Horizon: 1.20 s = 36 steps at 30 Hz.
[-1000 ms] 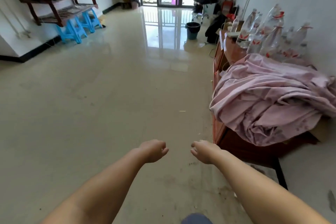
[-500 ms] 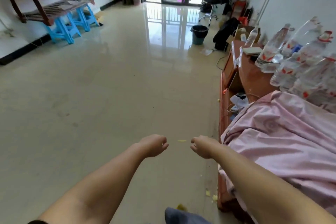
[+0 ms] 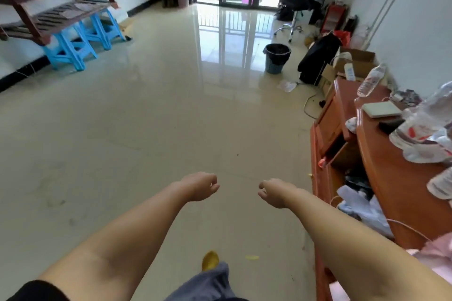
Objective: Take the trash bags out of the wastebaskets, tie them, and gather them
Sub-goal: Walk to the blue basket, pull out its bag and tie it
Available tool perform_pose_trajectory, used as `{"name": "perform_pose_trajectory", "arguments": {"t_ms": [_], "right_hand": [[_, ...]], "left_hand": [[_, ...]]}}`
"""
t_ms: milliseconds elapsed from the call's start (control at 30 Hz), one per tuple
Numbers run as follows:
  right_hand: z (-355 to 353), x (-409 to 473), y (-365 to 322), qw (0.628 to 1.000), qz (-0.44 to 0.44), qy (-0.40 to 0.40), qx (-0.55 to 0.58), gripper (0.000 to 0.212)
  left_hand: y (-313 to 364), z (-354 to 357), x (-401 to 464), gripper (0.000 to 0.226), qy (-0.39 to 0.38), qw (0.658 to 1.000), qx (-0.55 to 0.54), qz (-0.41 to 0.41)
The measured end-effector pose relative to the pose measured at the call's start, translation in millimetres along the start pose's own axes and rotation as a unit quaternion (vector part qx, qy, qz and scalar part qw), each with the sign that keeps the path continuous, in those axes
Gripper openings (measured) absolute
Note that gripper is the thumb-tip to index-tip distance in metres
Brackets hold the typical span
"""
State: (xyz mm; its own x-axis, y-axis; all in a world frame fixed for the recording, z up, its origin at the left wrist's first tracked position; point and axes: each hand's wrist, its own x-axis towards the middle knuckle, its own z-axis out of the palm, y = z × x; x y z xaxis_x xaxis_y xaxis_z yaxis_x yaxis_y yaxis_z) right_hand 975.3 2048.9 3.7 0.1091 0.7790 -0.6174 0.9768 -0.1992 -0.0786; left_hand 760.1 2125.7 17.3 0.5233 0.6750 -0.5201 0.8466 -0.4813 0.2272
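A grey-blue wastebasket (image 3: pixel 276 61) lined with a black trash bag (image 3: pixel 277 49) stands on the shiny floor far ahead, right of centre. A second small bin (image 3: pixel 183 0) sits by the balcony door at the back. My left hand (image 3: pixel 200 186) and my right hand (image 3: pixel 273 192) are stretched out in front of me over bare floor, far short of the basket. Both have loosely curled fingers and hold nothing.
A wooden cabinet (image 3: pixel 381 154) with plastic bottles and clutter runs along the right wall. An office chair (image 3: pixel 303 0) and a black bag (image 3: pixel 318 58) stand near the basket. A wooden rack on blue stools (image 3: pixel 73 41) lines the left wall.
I have walked forward along the cabinet. The wastebasket is closer and larger in view, and the pink cloth has slid out to the lower right. My hands keep the same pose.
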Motion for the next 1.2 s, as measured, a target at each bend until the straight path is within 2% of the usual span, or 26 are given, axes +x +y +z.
{"name": "perform_pose_trajectory", "arguments": {"t_ms": [133, 400, 767, 967, 1200], "right_hand": [[-78, 79, 10, 0.998, 0.020, 0.016, 0.049, 0.043], [-200, 230, 61, 0.998, 0.041, 0.002, 0.043, 0.044], [-407, 464, 148, 0.999, 0.028, -0.012, 0.010, 0.044], [-503, 594, 158, 1.000, 0.011, -0.001, -0.005, 0.044], [-609, 745, 181, 0.996, 0.065, 0.013, 0.059, 0.043]], "left_hand": [[-26, -87, 90, 0.038, 0.005, 1.000, 0.025, 0.009], [-34, -193, 270, 0.039, -0.027, 0.998, 0.049, 0.041], [-45, -361, 522, 0.040, -0.003, 1.000, -0.014, 0.021], [-90, -437, 657, 0.039, -0.013, 1.000, -0.012, 0.004], [-140, -563, 828, 0.039, -0.020, 0.999, 0.027, 0.035]]}}
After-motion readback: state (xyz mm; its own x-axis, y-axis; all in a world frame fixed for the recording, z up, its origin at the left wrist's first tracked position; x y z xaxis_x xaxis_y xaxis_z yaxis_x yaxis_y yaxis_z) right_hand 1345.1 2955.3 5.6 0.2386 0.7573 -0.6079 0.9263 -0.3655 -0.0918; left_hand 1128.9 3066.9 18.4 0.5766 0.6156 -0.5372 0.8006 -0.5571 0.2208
